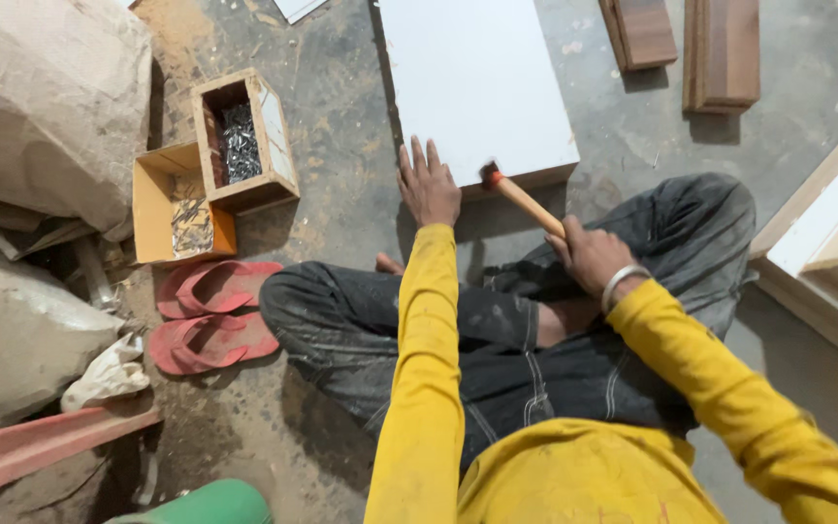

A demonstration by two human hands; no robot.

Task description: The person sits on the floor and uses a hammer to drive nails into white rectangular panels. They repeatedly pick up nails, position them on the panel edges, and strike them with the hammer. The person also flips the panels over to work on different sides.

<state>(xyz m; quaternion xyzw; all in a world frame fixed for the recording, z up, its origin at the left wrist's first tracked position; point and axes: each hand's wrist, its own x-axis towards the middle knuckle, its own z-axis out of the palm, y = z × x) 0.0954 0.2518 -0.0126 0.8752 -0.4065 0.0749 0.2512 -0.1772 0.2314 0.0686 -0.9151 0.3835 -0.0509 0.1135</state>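
Note:
I sit cross-legged on a concrete floor in dark trousers and yellow sleeves. A white laminated board lies on the floor in front of me. My left hand rests flat at the board's near edge, fingers spread. My right hand, with a metal bangle at the wrist, grips the wooden handle of a hammer. The hammer's dark head with a red collar sits at the board's near edge, just right of my left hand.
Two open boxes of nails stand at the left. A pair of red sandals lies beside my knee. Filled sacks crowd the left side. Dark wood blocks lie at the back right, and a wooden frame at the right.

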